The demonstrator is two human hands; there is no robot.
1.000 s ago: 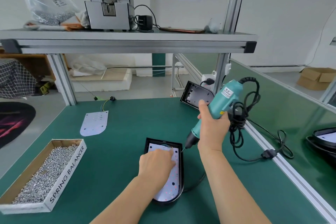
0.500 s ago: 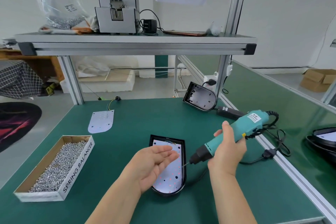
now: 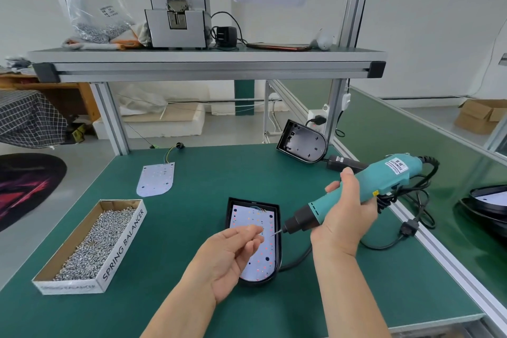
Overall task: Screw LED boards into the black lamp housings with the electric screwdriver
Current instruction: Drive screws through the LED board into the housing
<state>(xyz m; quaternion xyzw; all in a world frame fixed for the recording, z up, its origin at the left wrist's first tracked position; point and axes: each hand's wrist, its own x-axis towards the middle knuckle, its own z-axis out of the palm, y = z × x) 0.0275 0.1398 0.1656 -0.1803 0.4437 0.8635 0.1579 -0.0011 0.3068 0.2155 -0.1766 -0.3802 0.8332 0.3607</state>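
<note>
Beside the lamp housing (image 3: 229, 217), the right hand (image 3: 345, 217) grips the screwdriver (image 3: 384, 181), bit at the rim; over its LED board (image 3: 247, 214) the left hand (image 3: 230, 258) pinches fingertips together, on what is unclear.

L grip (image 3: 233, 252) palm-up, fingers half-curled; R grip (image 3: 345, 217) fisted round screwdriver (image 3: 384, 181).

One view only, head-worn, wide-angle. Faces forward and down over the green bench (image 3: 178, 228). Left hand (image 3: 233, 252) and right hand (image 3: 345, 214) close under the lens, low centre. Shelf (image 3: 208, 68) farther off, upper frame; far wall (image 3: 425, 22) beyond.
</note>
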